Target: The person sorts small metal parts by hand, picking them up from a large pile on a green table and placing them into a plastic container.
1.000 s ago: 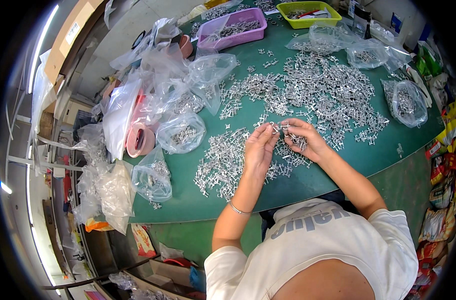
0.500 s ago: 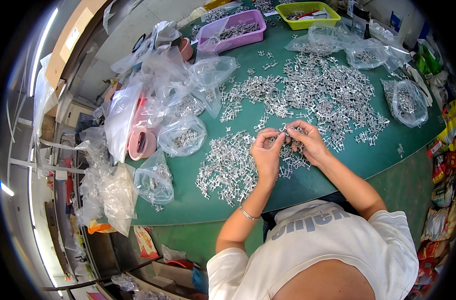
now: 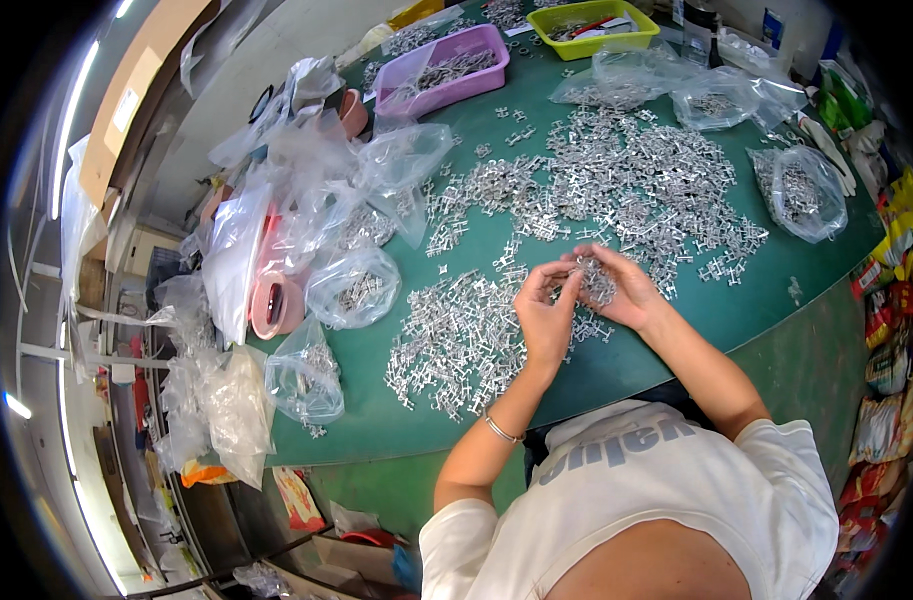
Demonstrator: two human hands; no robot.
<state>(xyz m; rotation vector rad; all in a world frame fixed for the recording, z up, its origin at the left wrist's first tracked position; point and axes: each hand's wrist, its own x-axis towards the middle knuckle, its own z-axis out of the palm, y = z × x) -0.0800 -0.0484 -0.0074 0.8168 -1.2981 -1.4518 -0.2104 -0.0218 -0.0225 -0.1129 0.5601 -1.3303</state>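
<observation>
Your left hand [image 3: 544, 318] has its fingers curled in, the fingertips [image 3: 566, 283] pinched together on a small silvery metal part [image 3: 579, 272] that is too tiny to make out clearly. Your right hand [image 3: 624, 292] faces it, palm cupped and fingers loosely bent around a small cluster of metal parts [image 3: 596, 282]. The fingertips of both hands meet over that cluster, just above the green table [image 3: 696, 320]. Your left forearm rises from the lower edge with a thin bracelet [image 3: 498, 430] at the wrist; your right forearm comes in from the lower right, bent at the elbow. Right under your hands lies a heap of loose parts [image 3: 456, 345], and a wider spread of parts [image 3: 626, 190] lies just beyond them. Clear plastic bags [image 3: 351, 285] with more parts sit to your left, a purple tray [image 3: 446, 70] and a yellow tray [image 3: 586, 22] at the far edge.
</observation>
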